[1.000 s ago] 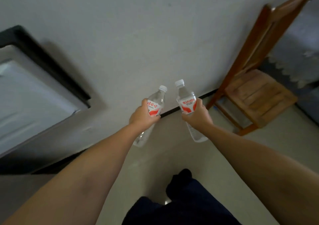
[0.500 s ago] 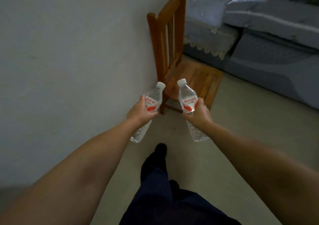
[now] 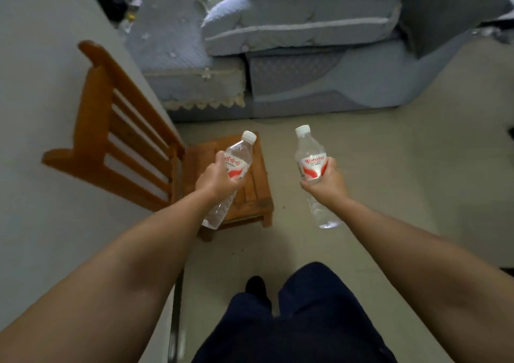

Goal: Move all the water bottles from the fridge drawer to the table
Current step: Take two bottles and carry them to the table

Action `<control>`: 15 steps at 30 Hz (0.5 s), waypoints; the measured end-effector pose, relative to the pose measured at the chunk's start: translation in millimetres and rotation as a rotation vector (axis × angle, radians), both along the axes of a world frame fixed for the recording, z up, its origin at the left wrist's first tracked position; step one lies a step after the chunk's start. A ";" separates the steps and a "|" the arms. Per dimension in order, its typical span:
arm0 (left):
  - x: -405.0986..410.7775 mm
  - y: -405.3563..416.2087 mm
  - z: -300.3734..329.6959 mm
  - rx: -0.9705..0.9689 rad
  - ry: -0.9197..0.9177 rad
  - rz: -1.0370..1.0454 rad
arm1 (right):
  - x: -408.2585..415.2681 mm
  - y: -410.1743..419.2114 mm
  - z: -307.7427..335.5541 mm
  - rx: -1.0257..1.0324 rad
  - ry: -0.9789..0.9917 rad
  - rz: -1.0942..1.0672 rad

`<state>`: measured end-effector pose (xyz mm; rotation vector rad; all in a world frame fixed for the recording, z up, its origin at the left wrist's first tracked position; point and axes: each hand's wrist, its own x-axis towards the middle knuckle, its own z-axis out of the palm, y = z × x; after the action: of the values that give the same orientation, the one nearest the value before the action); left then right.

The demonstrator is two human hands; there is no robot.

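Each hand (image 3: 214, 177) (image 3: 326, 181) has fingers tight around a bottle (image 3: 236, 156) (image 3: 310, 154); a loose grip while walking could drop one

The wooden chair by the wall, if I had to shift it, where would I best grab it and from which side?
Probably the curved top rail of the wooden chair, from the open floor side; its back stands against the wall, and the slats leave finger gaps.

Both forearms extended forward, bare. Left hand (image 3: 215, 177) curled round tilted bottle (image 3: 232, 169); right hand (image 3: 326, 183) gripped second bottle (image 3: 311, 159), near upright. Hands apart.
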<state>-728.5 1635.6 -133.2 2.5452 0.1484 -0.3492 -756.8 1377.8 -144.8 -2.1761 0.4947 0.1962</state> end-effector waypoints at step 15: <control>198.7 -325.4 -17.1 0.062 0.096 -0.433 | 92.8 -280.3 2.6 -0.035 0.025 -0.453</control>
<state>-529.9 1310.2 -150.3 2.6090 -0.3679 -0.6406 -664.0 1097.5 -142.2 -2.0355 0.9924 -0.0338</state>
